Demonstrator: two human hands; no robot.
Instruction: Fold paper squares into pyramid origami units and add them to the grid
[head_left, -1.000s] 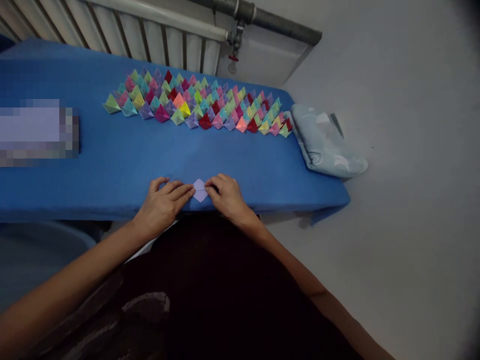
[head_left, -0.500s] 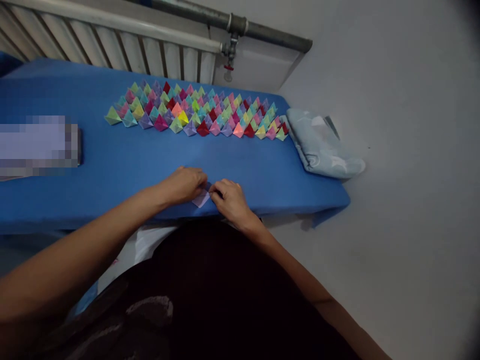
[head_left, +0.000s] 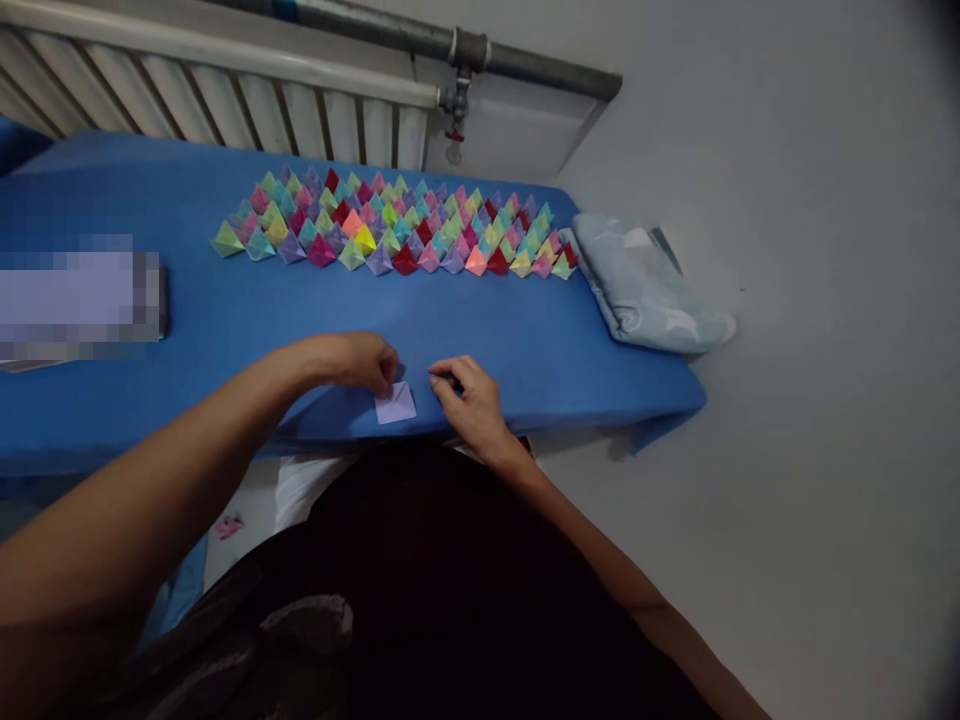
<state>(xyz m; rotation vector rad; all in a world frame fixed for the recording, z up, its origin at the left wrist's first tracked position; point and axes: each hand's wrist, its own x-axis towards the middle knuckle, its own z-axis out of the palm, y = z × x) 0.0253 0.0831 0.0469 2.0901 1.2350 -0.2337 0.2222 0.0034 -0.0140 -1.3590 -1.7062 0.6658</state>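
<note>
A small folded square of lilac paper lies by the near edge of the blue-covered table, with crease lines across its face. My left hand is closed at the paper's upper left corner, thumb and fingers pinching it. To the right, my right hand is apart from the paper, its fingers curled with a slight gap between thumb and forefinger and nothing visible in them. Farther back stand several rows of colourful folded paper pieces with pointed tips.
A folded light blue cloth rests at the table's right end against the wall. A blurred-out pale object is at the left. Behind the blue tablecloth are a radiator and a pipe with a red-handled valve.
My right hand has come off the paper, leaving a gap. The paper has shifted slightly left and turned, showing more of its face. My left hand has moved slightly left.
</note>
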